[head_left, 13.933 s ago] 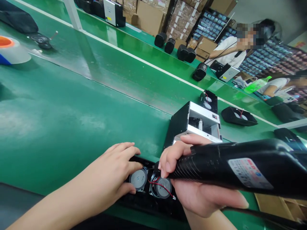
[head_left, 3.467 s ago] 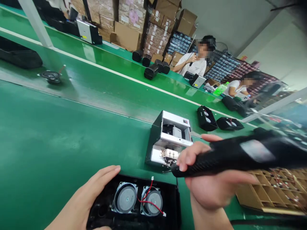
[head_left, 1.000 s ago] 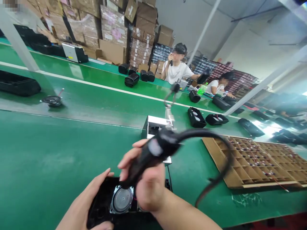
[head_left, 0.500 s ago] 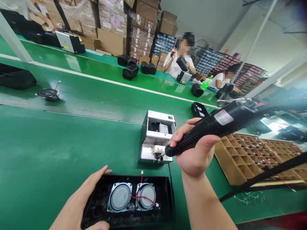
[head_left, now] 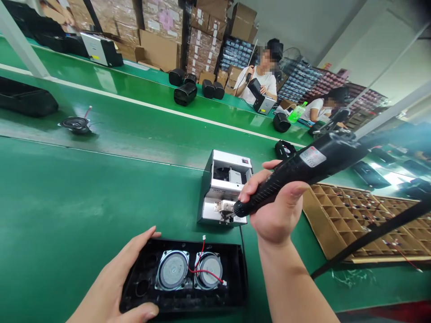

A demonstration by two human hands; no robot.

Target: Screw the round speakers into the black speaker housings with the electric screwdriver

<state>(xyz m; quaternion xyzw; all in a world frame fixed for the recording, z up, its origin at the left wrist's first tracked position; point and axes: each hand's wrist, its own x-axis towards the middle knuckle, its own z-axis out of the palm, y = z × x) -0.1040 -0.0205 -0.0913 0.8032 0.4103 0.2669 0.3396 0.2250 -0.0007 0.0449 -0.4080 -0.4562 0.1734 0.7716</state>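
Observation:
My right hand [head_left: 274,211] is wrapped round a black electric screwdriver [head_left: 296,172], tilted with its bit pointing down to the left. The bit's tip is at the front of a silver-and-black screw feeder [head_left: 225,188]; whether it touches a screw there is too small to tell. At the bottom, my left hand [head_left: 124,278] grips the left end of a black plastic speaker housing [head_left: 232,296], thumb on the near edge and fingers on the far one. Two round speakers [head_left: 173,270] sit inside it, with red wires [head_left: 205,270] ending in white plugs.
A divided cardboard box [head_left: 323,229] with small wired parts stands at right, crossed by a dark bar [head_left: 380,229]. A loose speaker [head_left: 74,124] lies at left on the green bench. Across the line, co-workers [head_left: 261,80] sit among black housings [head_left: 185,93].
The view has shifted slightly, so most things appear a little to the right. Both hands keep their holds, and the screwdriver's tip stays at the screw feeder's front.

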